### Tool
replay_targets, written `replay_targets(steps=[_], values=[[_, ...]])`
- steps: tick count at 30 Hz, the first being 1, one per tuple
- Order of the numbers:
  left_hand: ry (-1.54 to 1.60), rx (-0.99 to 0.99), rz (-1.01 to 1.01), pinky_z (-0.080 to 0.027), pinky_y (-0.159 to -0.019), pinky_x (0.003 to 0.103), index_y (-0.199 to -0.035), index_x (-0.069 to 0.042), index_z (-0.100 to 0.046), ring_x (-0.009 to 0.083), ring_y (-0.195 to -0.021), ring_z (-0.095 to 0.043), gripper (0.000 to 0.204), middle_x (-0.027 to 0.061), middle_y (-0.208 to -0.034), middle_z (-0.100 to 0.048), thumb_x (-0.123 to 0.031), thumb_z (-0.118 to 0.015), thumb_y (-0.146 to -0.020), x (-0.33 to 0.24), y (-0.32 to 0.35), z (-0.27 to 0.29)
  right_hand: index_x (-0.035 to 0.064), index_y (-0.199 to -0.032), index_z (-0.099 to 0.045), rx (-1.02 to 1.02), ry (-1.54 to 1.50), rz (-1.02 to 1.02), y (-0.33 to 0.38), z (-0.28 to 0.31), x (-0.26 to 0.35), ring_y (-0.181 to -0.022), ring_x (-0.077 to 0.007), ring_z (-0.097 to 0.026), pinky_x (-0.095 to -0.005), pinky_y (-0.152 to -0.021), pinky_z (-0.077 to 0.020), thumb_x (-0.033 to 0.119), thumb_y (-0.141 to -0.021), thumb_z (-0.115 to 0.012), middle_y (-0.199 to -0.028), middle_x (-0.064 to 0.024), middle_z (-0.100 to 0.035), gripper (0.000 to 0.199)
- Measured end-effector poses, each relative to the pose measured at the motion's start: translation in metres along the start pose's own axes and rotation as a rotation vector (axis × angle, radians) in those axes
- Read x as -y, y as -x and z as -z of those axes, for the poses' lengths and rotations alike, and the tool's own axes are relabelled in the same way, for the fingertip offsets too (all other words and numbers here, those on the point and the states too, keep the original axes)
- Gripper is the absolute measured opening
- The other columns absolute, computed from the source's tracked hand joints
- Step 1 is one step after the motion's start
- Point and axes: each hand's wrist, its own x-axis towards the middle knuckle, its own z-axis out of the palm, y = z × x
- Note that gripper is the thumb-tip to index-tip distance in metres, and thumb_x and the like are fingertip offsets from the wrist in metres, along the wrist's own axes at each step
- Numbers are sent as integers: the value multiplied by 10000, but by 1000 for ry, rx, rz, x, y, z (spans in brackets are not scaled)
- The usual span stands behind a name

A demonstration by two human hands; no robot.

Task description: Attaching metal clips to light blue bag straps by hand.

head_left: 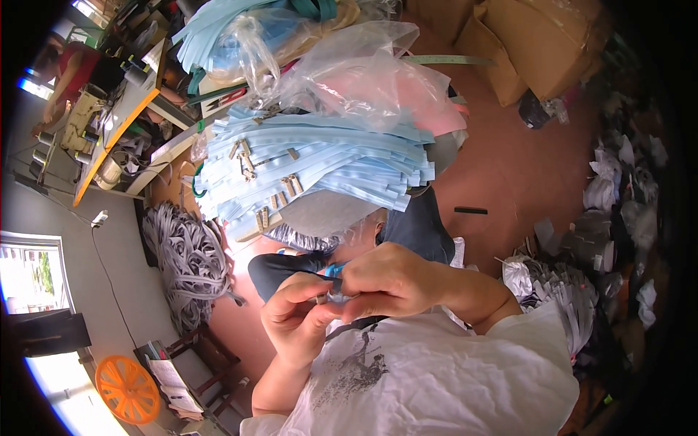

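In front of my chest, both hands are brought together fingertip to fingertip. My left hand is closed in a pinch on a small metal piece, which looks like a zipper slider. Against it, my right hand is closed too, its fingers hiding what they grip. A bit of bright blue shows just behind the fingers. Beyond my knees, a thick pile of light-blue zipper tapes lies across a grey-topped stand. Several small metal zipper sliders are scattered on the tapes.
Clear plastic bags and more blue tapes lie behind the pile. Grey tape coils heap on the floor at left, near a sewing table with a person beyond. Cardboard boxes stand far right; grey bundles lie nearer.
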Motion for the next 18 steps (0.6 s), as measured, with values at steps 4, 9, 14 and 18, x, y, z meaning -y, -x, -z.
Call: replay_targets(steps=[4,9,14,18], values=[[-66,-5,-27,-482,-752,268,-1039,47,-672,169,-818,-615,290,109,-962,-664,-55,-809,-805,-7,-4,-2,61,-860,-590,-97,-108,-133,-1,7,9,-527,-148,-474,-317,-482,-357,336,-918,-714,-685,-25,-543,308],[-688,157,-262,-501,-677,292,-1030,48,-678,200,-748,-633,281,112,-863,-666,49,-774,-766,-17,-14,-5,46,-1000,-643,-85,-108,-242,-9,10,11,-502,-48,-388,-224,-466,-301,227,-865,-781,-798,17,-606,264],[-884,96,-378,-505,-627,306,-1014,32,-680,223,-726,-639,287,116,-857,-668,88,-746,-740,-8,-11,-5,51,-1002,-646,-56,-127,-390,-11,7,14,-494,-40,-388,-227,-462,-300,161,-833,-802,-768,23,-596,255],[-995,101,-485,-521,-631,289,-1005,28,-670,230,-712,-646,298,125,-850,-668,112,-727,-725,-4,-13,-2,54,-1046,-649,-62,-43,-360,-8,5,9,-513,-49,-436,-235,-474,-322,136,-825,-797,-756,20,-593,278]])
